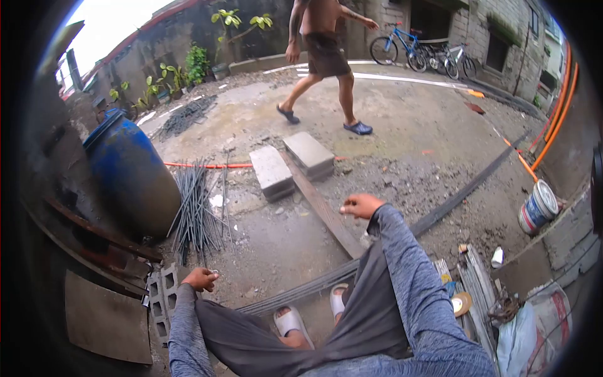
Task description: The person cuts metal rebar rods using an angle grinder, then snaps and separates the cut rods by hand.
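My left hand [201, 279] rests by my left knee, its fingers curled together; a tiny bright spot shows at the fingertips, too small to name. Past it lies a loose pile of thin cut metal rods [196, 210]. Over my right knee hovers my right hand [362, 206], fingers loosely bent and apart, with nothing visible in it. Under that hand a wooden plank [321, 206] runs along the ground, its far end between two concrete blocks [271, 171]. A bundle of long thin rods [286, 296] stretches across in front of my sandals [289, 321].
Ahead, a person [324, 60] walks across the wet ground. A blue drum [132, 176] stands at left, above a hollow block [162, 295]. To the right are a paint bucket [539, 206], wood strips [480, 292], a tape roll [461, 304] and sacks [546, 323]. Bicycles [402, 49] lean far back.
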### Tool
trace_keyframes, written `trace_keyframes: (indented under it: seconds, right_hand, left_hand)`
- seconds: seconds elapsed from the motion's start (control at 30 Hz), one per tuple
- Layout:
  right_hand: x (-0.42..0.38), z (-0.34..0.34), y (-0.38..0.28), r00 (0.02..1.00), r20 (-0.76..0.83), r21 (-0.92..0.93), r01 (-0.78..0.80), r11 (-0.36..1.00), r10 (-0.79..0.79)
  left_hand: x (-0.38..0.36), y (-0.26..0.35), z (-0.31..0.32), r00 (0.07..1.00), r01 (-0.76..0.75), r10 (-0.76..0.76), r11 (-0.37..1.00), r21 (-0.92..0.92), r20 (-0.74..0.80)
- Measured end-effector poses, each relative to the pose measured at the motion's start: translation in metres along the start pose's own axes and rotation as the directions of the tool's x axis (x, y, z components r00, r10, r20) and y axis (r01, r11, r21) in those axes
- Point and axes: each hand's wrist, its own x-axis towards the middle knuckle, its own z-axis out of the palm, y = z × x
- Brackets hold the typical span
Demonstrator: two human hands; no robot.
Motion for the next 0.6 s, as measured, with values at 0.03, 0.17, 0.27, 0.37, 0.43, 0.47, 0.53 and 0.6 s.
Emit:
trace_keyframes:
  seconds: [0.03,0.17,0.27,0.37,0.43,0.47,0.53,0.6]
  right_hand:
    - [-0.015,-0.009,-0.005,1.0,-0.018,0.107,0.0,0.994,0.002]
    - [-0.083,-0.005,0.036,0.984,-0.154,0.615,0.026,0.788,0.088]
    - [-0.12,0.03,0.073,0.991,-0.108,0.84,0.136,0.526,-0.083]
    - [-0.164,0.071,0.073,0.987,-0.151,0.97,0.159,0.183,-0.056]
    - [-0.18,0.083,0.063,0.985,-0.17,0.985,0.169,0.031,0.021]
    - [-0.182,0.085,0.06,0.984,-0.178,0.984,0.178,0.003,0.03]
    - [-0.194,0.086,0.062,0.986,-0.165,0.986,0.165,0.023,0.031]
    - [-0.207,0.101,0.066,0.948,-0.19,0.97,0.141,0.199,0.255]
  left_hand:
    - [-0.001,0.0,-0.001,1.0,0.006,-0.006,1.0,0.007,-0.009]
    - [-0.036,-0.016,-0.004,0.987,-0.153,0.106,0.849,-0.506,-0.122]
    - [-0.072,-0.058,0.012,0.9,-0.417,0.371,0.58,-0.699,-0.23]
    - [-0.115,-0.071,0.06,0.913,-0.388,0.261,0.326,-0.862,-0.313]
    - [-0.116,-0.109,0.086,0.809,-0.587,0.216,0.344,-0.733,-0.547]
    - [-0.117,-0.128,0.09,0.729,-0.64,0.264,0.589,-0.493,-0.632]
    - [-0.115,-0.152,0.09,0.61,-0.61,0.394,0.787,-0.09,-0.687]
    - [-0.121,-0.159,0.092,0.574,-0.572,0.416,0.82,0.018,-0.705]
